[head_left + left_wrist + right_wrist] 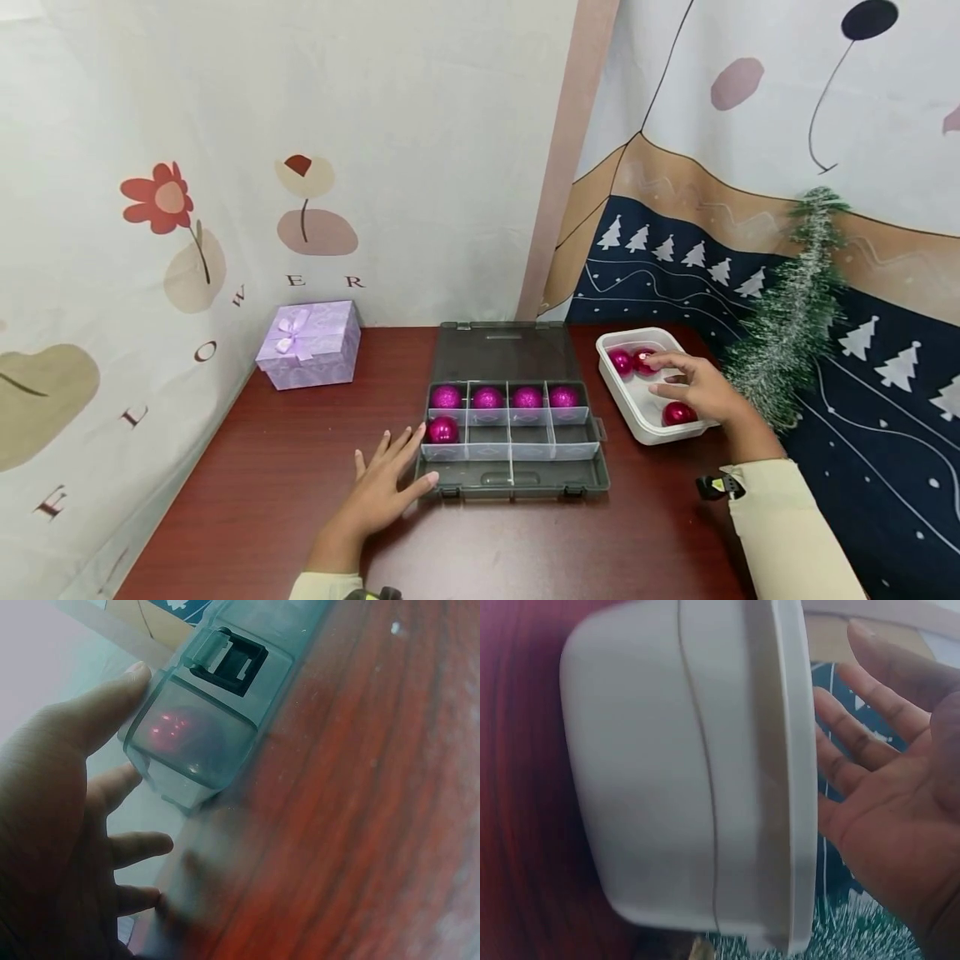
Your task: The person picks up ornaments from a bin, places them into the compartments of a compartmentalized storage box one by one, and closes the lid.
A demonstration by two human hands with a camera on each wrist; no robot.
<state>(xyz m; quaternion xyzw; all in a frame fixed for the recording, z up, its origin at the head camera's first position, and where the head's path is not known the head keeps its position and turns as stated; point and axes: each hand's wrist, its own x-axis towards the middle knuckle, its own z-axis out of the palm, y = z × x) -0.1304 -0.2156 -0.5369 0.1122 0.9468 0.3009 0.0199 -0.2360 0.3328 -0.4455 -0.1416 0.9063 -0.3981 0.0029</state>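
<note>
A dark see-through divided box [558, 477] lies on the table with its lid back. Its rear row holds several glittery magenta balls [487, 397]; one shiny magenta ball [442, 430] sits in the left cell of the middle row. My left hand [381, 492] is spread at the box's front left corner, thumb and fingertips at its edge. Over a white plastic tub [636, 417] hovers my right hand [701, 387], fingers loosely bent, nothing visible in its grasp. Two shiny balls [620, 362] lie at the tub's far end, close to its fingertips, and another ball [679, 413] lies under the hand.
A lilac gift box [311, 346] with a ribbon bow stands at the back left of the table. Right of the tub rises a small frosted tinsel tree [795, 317]. Printed cloth [435, 167] hangs behind the table and along its sides.
</note>
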